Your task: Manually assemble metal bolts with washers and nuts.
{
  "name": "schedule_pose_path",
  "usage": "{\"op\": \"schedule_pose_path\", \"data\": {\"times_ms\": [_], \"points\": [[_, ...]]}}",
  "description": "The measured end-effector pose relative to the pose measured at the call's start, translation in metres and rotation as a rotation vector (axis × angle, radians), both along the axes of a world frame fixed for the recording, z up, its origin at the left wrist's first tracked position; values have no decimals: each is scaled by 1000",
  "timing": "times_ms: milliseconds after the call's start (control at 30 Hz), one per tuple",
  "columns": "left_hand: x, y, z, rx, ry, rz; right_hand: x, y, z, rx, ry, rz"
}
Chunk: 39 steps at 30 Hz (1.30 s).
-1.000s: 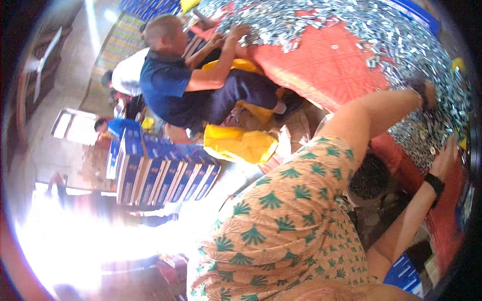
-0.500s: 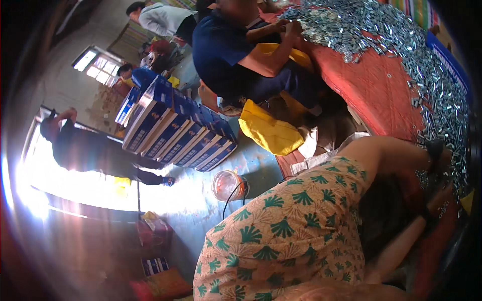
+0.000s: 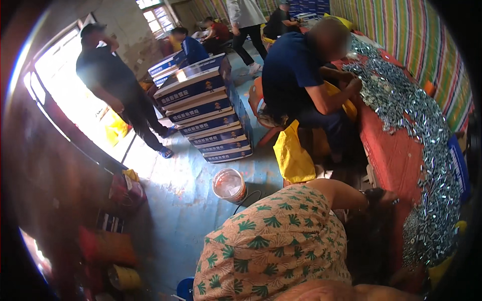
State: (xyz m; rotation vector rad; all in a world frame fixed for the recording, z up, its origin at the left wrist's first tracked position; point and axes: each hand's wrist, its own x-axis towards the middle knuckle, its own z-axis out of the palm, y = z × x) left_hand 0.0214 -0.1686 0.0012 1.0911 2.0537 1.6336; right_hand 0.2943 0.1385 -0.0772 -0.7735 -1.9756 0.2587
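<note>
Fingers of your L hand (image 3: 384, 197) look closed on small shiny pcs (image 3: 395, 201), ctr-right; R hand (image 3: 404, 276) is too dim at lower right, can't tell its grip. Metal pile (image 3: 436, 180) runs down the rt side. Pinch lightly & work well over the red cloth (image 3: 390, 158), so drops land there.

Metal parts (image 3: 438, 175) on the cloth (image 3: 394, 155), right of bucket (image 3: 229, 185) and box stack (image 3: 213, 118)

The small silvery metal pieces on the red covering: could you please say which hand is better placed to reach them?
Probably the left hand: it shows near the metal pieces, while the right hand cannot be made out clearly.
</note>
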Motion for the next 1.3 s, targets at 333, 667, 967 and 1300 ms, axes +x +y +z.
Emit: {"op": "schedule_pose_path", "data": {"times_ms": [333,667,967,1300], "points": [[-1,23,-24,-64,540,190,-3,-17,25,133,-26,-10],[11,4,-20,-75,572,164,36,-13,11,135,-70,7],[-21,-26,-9,-128,579,-41,-15,-53,53,-342,-240,184],[-16,15,-12,-198,586,118,17,-55,55,-178,-87,-123]]}}
